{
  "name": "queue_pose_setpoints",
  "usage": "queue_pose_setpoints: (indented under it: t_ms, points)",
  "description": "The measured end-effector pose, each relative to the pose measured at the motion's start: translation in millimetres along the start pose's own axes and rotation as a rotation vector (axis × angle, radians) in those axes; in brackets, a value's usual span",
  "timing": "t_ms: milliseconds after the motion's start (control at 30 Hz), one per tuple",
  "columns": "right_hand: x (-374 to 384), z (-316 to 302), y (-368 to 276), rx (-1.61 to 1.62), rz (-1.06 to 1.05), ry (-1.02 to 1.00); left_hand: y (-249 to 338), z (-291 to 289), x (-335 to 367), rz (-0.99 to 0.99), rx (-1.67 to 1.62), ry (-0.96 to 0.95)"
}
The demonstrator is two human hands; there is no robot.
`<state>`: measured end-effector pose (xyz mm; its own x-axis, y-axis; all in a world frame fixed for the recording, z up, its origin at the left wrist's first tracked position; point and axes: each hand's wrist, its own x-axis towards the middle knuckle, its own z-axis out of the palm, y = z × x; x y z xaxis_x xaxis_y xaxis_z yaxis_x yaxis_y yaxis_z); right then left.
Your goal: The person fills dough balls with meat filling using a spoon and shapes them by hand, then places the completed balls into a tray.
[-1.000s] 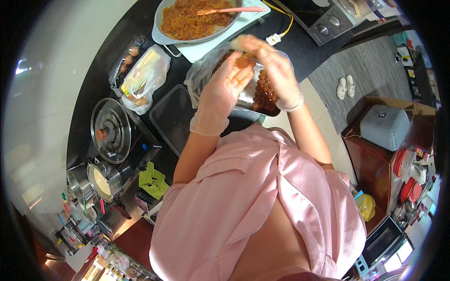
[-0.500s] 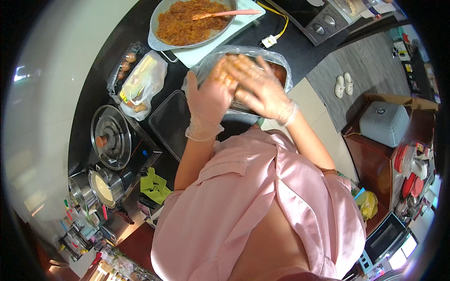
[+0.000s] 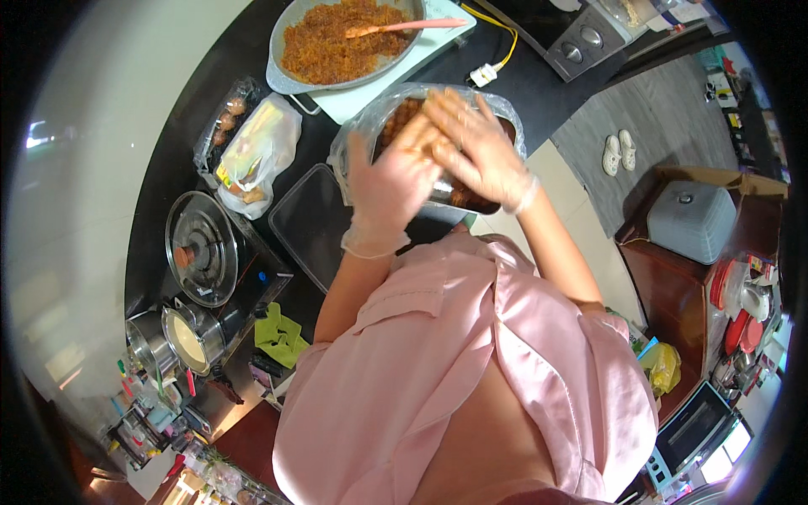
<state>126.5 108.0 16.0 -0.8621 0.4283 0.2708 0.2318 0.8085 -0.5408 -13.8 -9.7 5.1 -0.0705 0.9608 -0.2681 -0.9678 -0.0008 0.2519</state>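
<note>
Clear plastic gloves cover both my hands, which meet over a metal tray (image 3: 484,208) lined with a clear plastic bag (image 3: 343,160). My left hand (image 3: 391,181) lies beneath, thumb apart and fingers extended. Across its fingers rests my right hand (image 3: 481,156), fingers stretched out and blurred by motion. Orange-brown residue coats the glove fingers. Whatever is between the palms, if anything, is hidden. Several brown rounded lumps (image 3: 402,118) show in the tray around my hands.
Beyond the tray, a grey pan (image 3: 282,82) of orange-brown shredded food (image 3: 324,55) holds a pink spatula (image 3: 421,24). To the left are a dark flat tray (image 3: 307,223), a bagged package (image 3: 257,147), eggs (image 3: 225,122), a glass lid (image 3: 202,252) and pots (image 3: 189,337).
Both hands have shifted slightly right, still together. More of the brown lumps now shows at the tray's left side and near edge.
</note>
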Motion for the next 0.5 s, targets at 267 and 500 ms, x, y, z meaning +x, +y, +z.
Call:
queue_pose_setpoints:
  t_ms: [267,500]
  points:
    - [1.2,-1.4,-3.5,-0.067,-0.031,-0.025,-4.4,9.0,-0.7,0.006,-0.072,-0.084]
    - [11.4,2.3,-7.9,-0.084,-0.025,-0.039,-8.1,19.8,-3.5,-0.047,-0.004,0.086]
